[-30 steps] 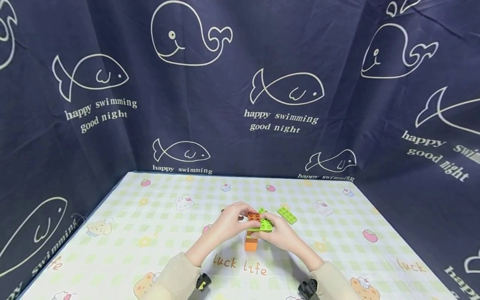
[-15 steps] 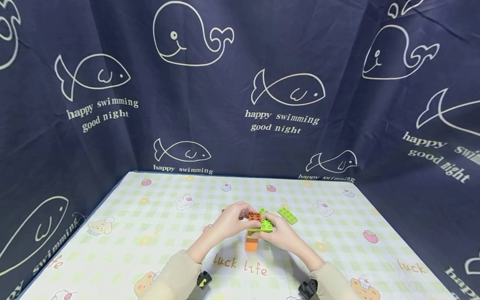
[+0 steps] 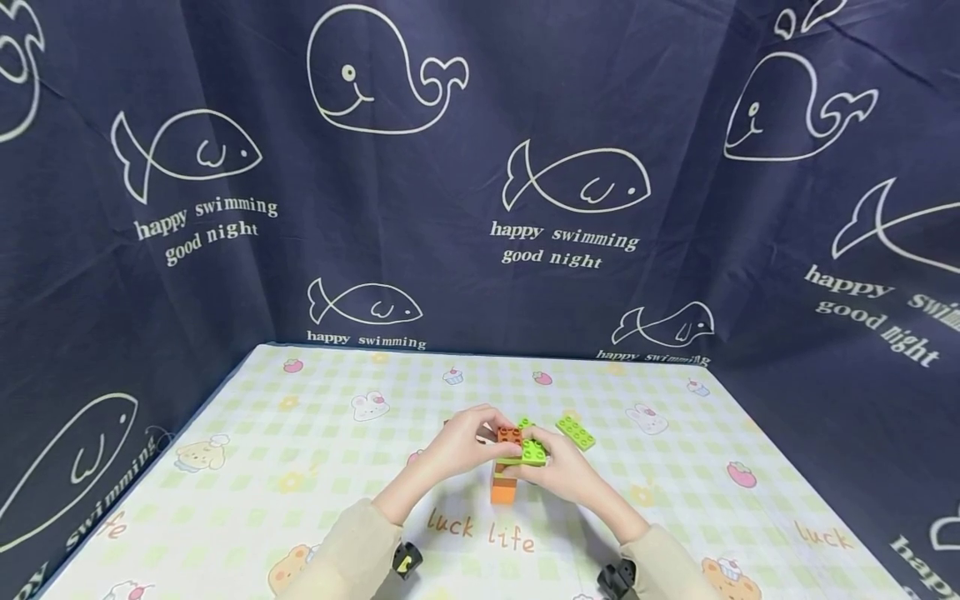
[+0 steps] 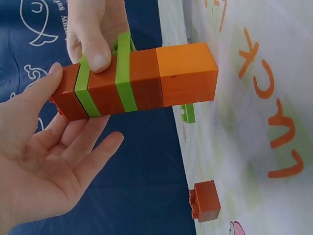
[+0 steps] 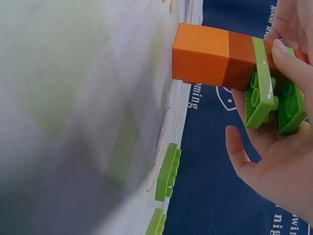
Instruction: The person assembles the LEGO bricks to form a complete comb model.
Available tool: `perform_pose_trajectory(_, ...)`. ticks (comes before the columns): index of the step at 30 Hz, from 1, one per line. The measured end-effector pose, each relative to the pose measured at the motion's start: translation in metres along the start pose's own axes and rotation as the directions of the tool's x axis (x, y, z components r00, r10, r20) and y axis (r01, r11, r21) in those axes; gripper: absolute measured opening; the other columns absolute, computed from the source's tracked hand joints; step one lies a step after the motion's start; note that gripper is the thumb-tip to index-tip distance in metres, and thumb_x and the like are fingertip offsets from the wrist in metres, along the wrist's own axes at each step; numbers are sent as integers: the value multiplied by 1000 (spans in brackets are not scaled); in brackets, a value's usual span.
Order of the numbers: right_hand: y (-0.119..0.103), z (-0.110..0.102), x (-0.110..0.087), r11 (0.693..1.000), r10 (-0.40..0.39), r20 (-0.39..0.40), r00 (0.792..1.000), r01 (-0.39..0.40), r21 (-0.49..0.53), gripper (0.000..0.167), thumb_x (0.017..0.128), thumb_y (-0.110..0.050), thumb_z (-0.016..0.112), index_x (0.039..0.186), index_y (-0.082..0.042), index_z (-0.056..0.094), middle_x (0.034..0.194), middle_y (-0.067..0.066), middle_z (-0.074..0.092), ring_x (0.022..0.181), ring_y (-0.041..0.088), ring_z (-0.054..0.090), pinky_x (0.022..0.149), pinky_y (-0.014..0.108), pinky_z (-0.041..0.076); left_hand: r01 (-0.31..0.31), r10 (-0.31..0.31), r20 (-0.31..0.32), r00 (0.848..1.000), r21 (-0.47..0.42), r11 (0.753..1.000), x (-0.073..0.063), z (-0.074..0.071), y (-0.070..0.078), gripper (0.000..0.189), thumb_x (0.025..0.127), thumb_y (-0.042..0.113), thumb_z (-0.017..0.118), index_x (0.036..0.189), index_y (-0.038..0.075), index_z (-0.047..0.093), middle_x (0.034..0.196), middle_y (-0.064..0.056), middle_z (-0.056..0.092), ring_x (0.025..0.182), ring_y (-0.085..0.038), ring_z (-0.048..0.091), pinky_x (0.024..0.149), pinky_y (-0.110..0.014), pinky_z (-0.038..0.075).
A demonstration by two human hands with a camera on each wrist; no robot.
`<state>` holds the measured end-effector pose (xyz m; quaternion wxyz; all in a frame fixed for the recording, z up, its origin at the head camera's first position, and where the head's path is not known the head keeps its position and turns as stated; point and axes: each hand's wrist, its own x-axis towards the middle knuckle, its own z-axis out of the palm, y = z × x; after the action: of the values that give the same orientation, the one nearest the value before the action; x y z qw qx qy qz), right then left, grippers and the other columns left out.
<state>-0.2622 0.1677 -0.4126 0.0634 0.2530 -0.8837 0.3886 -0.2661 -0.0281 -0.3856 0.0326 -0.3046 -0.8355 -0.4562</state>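
A brick tower stands upright on the table, its bottom an orange brick (image 4: pixel 188 76) with a reddish-brown brick (image 4: pixel 145 80) on it. Above come a green plate (image 4: pixel 126 73), a middle brown brick (image 4: pixel 105 88), an upper green plate (image 4: pixel 87 88) and a top brown brick (image 3: pixel 510 434). In the right wrist view both green plates jut out to one side. My left hand (image 3: pixel 465 437) pinches the top brown brick between thumb and fingers. Just below, my right hand (image 3: pixel 566 462) grips the tower, its thumb (image 4: pixel 99 59) against the middle brown brick.
A loose green plate (image 3: pixel 575 431) lies beyond my right hand, with another green plate (image 5: pixel 156 223) near it. A loose brown brick (image 4: pixel 208 200) rests on the patterned tablecloth (image 3: pixel 262 467), mostly hidden by my left hand in the head view. A dark blue curtain (image 3: pixel 450 208) stands behind.
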Motion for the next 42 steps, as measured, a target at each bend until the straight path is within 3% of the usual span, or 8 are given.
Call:
perform_pose_trajectory(7,-1,3,-1,1000,0,9,1000,-1,4,31,74,-39,77,96,-23,62,99,-9,67,96,15,59,86,33,47,34,-33,22,999,-39,999,-3,-1,-4,24,82,28,73,99,14,66,96,3,63,89,-14,63,75,-18,51)
perform_pose_trajectory(15,-1,2,1,1000,3,12,1000,-3,5,33,74,-41,77,97,-22,62,100,-7,67,98,17,60,86,34,47,25,-24,14,1000,-59,998,-4,-1,-5,23,83,28,72,99,14,66,97,2,63,89,-14,63,76,-19,52)
perform_pose_trajectory(23,-4,1,3,1000,29,18,999,-29,-8,35,72,-42,78,95,-21,61,97,-7,66,92,14,57,79,29,46,39,-39,8,999,-69,997,-4,-1,-6,25,82,30,72,101,15,66,96,4,63,86,-11,63,78,-19,51)
perform_pose_trajectory(29,-2,0,5,1000,-4,15,1000,5,-30,34,72,-40,78,95,-20,62,94,-7,66,88,11,57,77,26,47,41,-41,4,999,-56,998,-1,0,-9,26,82,31,73,101,14,66,97,3,63,85,-10,61,76,-19,51)
perform_pose_trajectory(36,1,-3,5,1000,15,46,999,-14,-18,34,73,-40,78,96,-20,62,92,-9,65,84,8,57,76,24,47,32,-33,-7,999,-29,999,-1,2,-7,28,81,32,73,103,15,67,96,4,63,85,-9,59,78,-29,52)
perform_pose_trajectory(42,2,-6,4,1000,24,58,998,-23,-18,39,73,-42,77,101,-19,63,96,-7,66,85,8,57,75,23,47,29,-29,-19,999,-8,1000,-1,4,-5,27,81,33,73,102,16,67,94,5,63,83,-8,58,74,-22,50)
